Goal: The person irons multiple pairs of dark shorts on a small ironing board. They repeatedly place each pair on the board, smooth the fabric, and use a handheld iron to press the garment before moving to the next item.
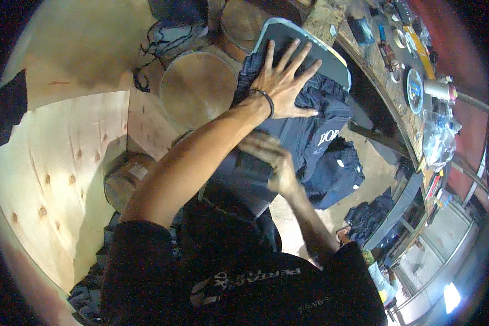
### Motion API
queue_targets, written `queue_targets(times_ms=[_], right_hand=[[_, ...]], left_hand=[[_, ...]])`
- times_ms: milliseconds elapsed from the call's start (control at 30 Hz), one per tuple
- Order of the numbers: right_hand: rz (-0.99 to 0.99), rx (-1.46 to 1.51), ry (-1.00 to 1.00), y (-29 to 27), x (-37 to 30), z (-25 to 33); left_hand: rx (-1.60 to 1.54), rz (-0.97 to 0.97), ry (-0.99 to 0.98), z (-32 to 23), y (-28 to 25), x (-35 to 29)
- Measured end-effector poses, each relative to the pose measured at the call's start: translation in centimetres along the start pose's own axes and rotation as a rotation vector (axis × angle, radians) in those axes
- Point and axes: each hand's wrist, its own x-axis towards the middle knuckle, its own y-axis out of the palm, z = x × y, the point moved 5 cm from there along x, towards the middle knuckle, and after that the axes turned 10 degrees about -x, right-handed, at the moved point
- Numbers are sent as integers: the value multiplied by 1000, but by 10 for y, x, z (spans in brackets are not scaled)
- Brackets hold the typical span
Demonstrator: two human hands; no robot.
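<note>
A dark denim garment with white printed lettering lies over a dark, round-cornered board with a pale rim. My left hand, a black band round its wrist, rests flat on the garment near the board's far end. Its fingers are spread and hold nothing. Nearer to me, beneath my left forearm, my right hand is over the lower part of the same garment. Motion smears its fingers, so their grip cannot be made out.
Folded dark garments lie right of the board, with a dark cloth heap beyond. A cluttered wooden bench runs along the right, bearing a clear plastic bag. Round wooden tops and a plywood panel stand left.
</note>
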Motion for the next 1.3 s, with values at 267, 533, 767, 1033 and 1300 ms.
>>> queue_targets(times_ms=[267, 533, 767, 1033, 1300], right_hand=[[-42, 128, 209, 18, -37, 20], [-847, -804, 784, -49, -64, -30], [-1175, -507, 790, 0, -72, -75], [-1067, -411, 882, 39, -87, -43], [-963, -388, 830, 48, -97, -32]], left_hand=[[-9, -68, 68, -3, -5, -2], [-346, -443, 218, -3, -58, -20], [-50, 102, -304, 114, 2, -159], [-335, -75, -368, 143, 17, -201], [-390, -113, -421, 77, -7, -256]])
